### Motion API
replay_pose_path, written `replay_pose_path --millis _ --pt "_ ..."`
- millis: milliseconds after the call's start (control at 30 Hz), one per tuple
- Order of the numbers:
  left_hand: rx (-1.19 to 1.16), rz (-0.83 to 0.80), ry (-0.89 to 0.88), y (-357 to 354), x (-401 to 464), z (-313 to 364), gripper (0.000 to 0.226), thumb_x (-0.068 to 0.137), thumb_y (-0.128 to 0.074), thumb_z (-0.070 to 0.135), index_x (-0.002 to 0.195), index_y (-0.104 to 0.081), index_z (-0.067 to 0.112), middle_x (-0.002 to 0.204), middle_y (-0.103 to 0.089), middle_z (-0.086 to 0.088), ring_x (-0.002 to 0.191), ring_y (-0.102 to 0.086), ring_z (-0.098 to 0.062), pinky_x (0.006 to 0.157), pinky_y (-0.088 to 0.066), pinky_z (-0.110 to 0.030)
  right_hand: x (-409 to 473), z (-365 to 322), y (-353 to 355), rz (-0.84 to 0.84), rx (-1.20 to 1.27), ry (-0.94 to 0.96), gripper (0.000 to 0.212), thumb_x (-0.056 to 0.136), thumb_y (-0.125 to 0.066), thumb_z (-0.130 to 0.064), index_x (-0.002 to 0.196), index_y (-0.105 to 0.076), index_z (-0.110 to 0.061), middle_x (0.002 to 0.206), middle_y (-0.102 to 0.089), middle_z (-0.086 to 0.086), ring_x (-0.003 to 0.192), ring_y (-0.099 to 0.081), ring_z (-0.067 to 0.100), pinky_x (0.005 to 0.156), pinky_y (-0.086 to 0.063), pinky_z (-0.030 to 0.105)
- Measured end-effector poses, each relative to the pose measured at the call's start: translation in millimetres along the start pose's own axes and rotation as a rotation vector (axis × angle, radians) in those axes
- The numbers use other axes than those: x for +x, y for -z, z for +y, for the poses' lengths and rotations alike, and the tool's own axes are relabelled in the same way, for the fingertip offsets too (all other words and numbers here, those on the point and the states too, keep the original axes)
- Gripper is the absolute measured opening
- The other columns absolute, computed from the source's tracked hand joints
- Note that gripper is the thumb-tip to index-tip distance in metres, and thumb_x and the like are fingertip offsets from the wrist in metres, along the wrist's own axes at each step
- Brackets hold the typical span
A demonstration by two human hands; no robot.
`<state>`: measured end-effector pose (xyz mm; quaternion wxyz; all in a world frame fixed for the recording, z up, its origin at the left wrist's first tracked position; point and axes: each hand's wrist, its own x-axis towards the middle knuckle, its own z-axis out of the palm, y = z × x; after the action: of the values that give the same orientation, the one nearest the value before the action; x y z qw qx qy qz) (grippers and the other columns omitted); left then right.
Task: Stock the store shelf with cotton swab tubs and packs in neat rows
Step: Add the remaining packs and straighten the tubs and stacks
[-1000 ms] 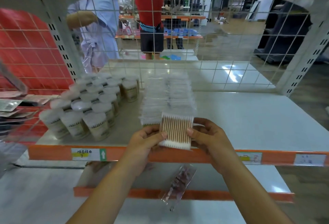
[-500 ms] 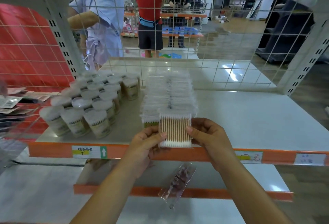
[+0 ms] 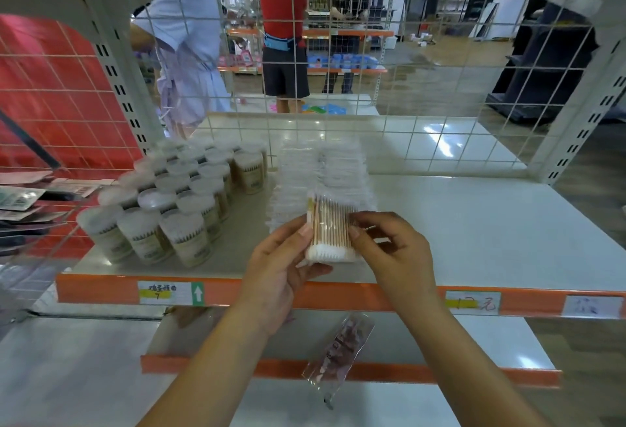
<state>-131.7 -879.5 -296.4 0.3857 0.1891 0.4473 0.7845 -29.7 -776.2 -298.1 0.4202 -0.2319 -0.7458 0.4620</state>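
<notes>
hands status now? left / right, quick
Left hand: holding the cotton swab pack by its left edge.
Right hand: holding the same pack, fingertips pinching its right edge.

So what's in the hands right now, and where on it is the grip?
A pack of cotton swabs, pinched by its two long side edges: left hand on its left edge, right hand on its right.

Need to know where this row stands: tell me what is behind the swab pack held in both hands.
Behind the clear pack of wooden cotton swabs stand rows of matching packs running back to the white wire grid. The held pack covers the row's nearest pack fronts.
</notes>
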Motion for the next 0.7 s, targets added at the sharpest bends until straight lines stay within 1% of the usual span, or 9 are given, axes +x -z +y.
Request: replay_pose_path --millis 33,133,167,233,300,367,467,567,700 --pt "0.026 0.003 -0.018 -1 -1 0 0.028 0.069 -0.059 0.019 0.095 -0.066 0.009 0.083 -0.070 -0.007 0.070 -0.067 -0.017 0.057 -0.055 -0.031 0 -1 -2 -0.017 -0.029 0.008 0.009 0.081 -0.065 -0.025 0.088 -0.065 -0.031 0.090 -0.062 -0.014 0.079 -0.059 -0.002 0.063 -0.044 0.007" --pt "0.116 0.006 -0.087 -4 -2 -4 0.029 0.069 -0.061 0.018 0.096 -0.066 0.008 0.085 -0.071 -0.007 0.079 -0.066 -0.021 0.065 -0.055 -0.035 -1 -2 -5 -0.068 -0.042 -0.018 0.029 0.080 -0.051 -0.043 0.091 -0.070 -0.023 0.091 -0.063 -0.009 0.082 -0.060 0.001 0.065 -0.044 0.009" --pt "0.134 0.020 -0.108 -4 -3 -5 0.029 0.069 -0.062 0.018 0.095 -0.066 0.007 0.084 -0.070 -0.007 0.080 -0.065 -0.021 0.067 -0.054 -0.036 -1 -4 -6 -0.084 -0.007 -0.036 0.031 0.081 -0.051 -0.047 0.089 -0.070 -0.025 0.090 -0.064 -0.009 0.081 -0.061 0.002 0.066 -0.046 0.012" --pt "0.178 0.059 -0.138 -3 -2 -7 0.025 0.067 -0.065 0.018 0.090 -0.067 0.010 0.084 -0.070 -0.006 0.082 -0.065 -0.021 0.069 -0.054 -0.035 -3 -10 -6 -0.125 0.120 -0.083 0.026 0.078 -0.058 -0.055 0.084 -0.069 -0.031 0.085 -0.068 -0.007 0.078 -0.065 0.004 0.067 -0.050 0.017" --pt "0.225 0.090 -0.151 0 0 -9 0.016 0.069 -0.068 0.014 0.085 -0.068 0.013 0.086 -0.070 -0.006 0.084 -0.065 -0.021 0.069 -0.053 -0.031 -4 -15 -4 -0.171 0.207 -0.101 0.020 0.069 -0.063 -0.047 0.084 -0.067 -0.036 0.080 -0.071 -0.010 0.075 -0.067 0.005 0.066 -0.051 0.017" --pt "0.284 0.117 -0.165 3 2 -11 0.014 0.074 -0.070 0.006 0.084 -0.067 0.014 0.086 -0.068 -0.007 0.083 -0.064 -0.022 0.068 -0.054 -0.027 -5 -15 -4 -0.187 0.228 -0.103 0.021 0.066 -0.065 -0.038 0.087 -0.066 -0.035 0.077 -0.071 -0.013 0.075 -0.067 0.004 0.065 -0.052 0.017" --pt "0.348 0.137 -0.198 3 2 -10 0.018 0.077 -0.066 -0.003 0.087 -0.064 0.012 0.083 -0.063 -0.006 0.077 -0.060 -0.014 0.063 -0.051 -0.019 -4 -12 -3 -0.150 0.271 -0.113 0.017 0.076 -0.067 -0.020 0.087 -0.067 -0.033 0.080 -0.072 -0.013 0.077 -0.068 0.007 0.067 -0.055 0.023" --pt "0.387 0.164 -0.231 4 2 -8 0.026 0.075 -0.066 -0.006 0.091 -0.062 0.014 0.082 -0.057 -0.004 0.073 -0.058 -0.005 0.057 -0.048 -0.013 -2 -14 1 -0.128 0.361 -0.148 0.021 0.082 -0.062 -0.004 0.090 -0.068 -0.023 0.079 -0.073 -0.011 0.075 -0.068 0.005 0.062 -0.053 0.018" --pt "0.348 0.162 -0.173 8 2 -1 0.027 0.075 -0.067 0.000 0.098 -0.065 0.012 0.095 -0.068 -0.010 0.087 -0.064 -0.019 0.065 -0.054 -0.019 2 -17 7 -0.144 0.443 -0.190 0.022 0.086 -0.054 -0.002 0.096 -0.064 -0.019 0.074 -0.072 -0.010 0.069 -0.068 0.004 0.056 -0.052 0.016"
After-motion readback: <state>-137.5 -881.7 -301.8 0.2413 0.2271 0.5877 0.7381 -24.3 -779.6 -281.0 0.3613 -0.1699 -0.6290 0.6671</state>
